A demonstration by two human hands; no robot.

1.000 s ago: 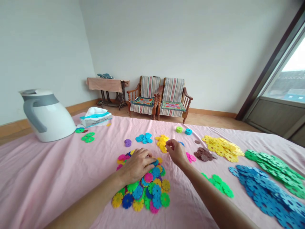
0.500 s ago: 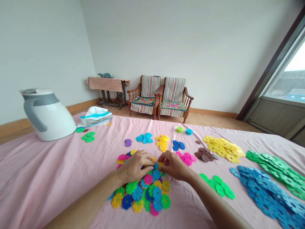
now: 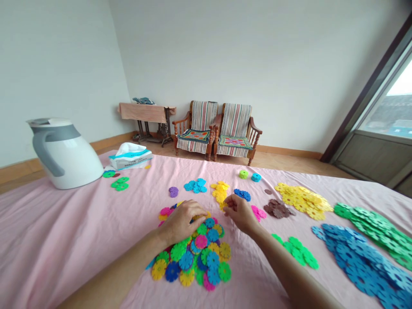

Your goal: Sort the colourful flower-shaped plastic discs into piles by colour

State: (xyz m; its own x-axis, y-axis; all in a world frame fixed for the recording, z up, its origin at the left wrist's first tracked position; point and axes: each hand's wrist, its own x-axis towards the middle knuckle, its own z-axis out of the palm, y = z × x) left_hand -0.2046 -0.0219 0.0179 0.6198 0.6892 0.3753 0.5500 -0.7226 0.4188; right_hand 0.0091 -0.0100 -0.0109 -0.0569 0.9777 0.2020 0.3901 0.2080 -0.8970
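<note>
A heap of mixed-colour plastic snowflake discs [image 3: 193, 253] lies on the pink cloth in front of me. My left hand [image 3: 184, 221] rests over the heap's far left part, thumb and curled fingers apart, with discs showing in the gap. To the right, my right hand [image 3: 238, 211] is closed in a pinch on a yellow snowflake disc [image 3: 222, 206], at the near edge of the yellow disc cluster [image 3: 220, 191]. Part of the pink disc cluster [image 3: 258, 212] is hidden behind that hand. Dark blue discs [image 3: 242, 195] sit just beyond it.
Light blue [image 3: 195, 186], purple [image 3: 173, 192], brown [image 3: 277, 209] and green [image 3: 298, 251] disc groups lie around. Larger yellow [image 3: 302, 200], green [image 3: 375, 229] and blue [image 3: 360, 262] piles spread rightward. A thermos jug [image 3: 72, 156] and tissue pack [image 3: 130, 159] stand at left.
My right hand has moved from the mixed heap away and slightly right, to the yellow cluster, with a yellow disc. The left hand has barely shifted on the heap.
</note>
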